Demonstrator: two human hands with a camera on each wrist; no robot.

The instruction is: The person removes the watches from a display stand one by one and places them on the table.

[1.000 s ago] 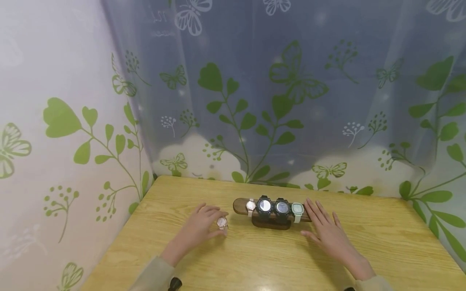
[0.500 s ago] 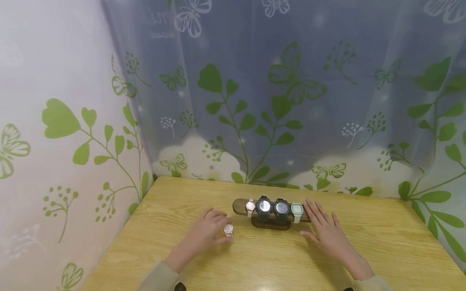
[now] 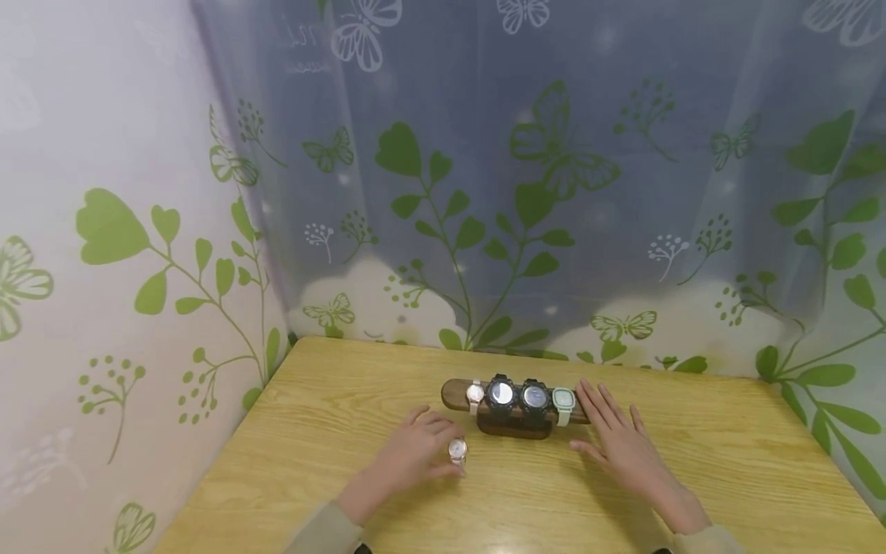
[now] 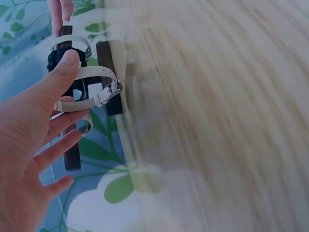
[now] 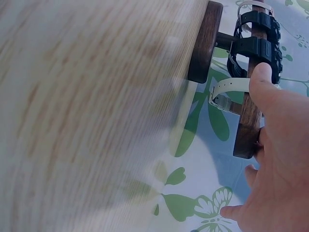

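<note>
My left hand (image 3: 411, 454) pinches a small wristwatch (image 3: 457, 451) with a round rose-gold case, just above the table. In the left wrist view its white buckled strap (image 4: 116, 79) forms a closed loop between thumb and fingers. A dark wooden watch stand (image 3: 457, 394) is to the right of that hand. It carries a small pink-strapped watch (image 3: 474, 393), two black watches (image 3: 501, 393) and a mint-green square watch (image 3: 564, 398). My right hand (image 3: 623, 454), fingers straight, rests at the stand's right end, beside the mint watch; the right wrist view shows its thumb (image 5: 263, 79) over the bar.
The stand's wooden base (image 3: 515, 428) rests on a light wood-grain table (image 3: 332, 385). A curtain (image 3: 429, 192) printed with leaves and butterflies hangs behind the table's far edge. A similar sheet (image 3: 138, 346) covers the left side.
My left hand has carried the pinched watch rightward and slightly nearer to me, to just in front of the stand's left end. The right hand and the stand stay in place.
</note>
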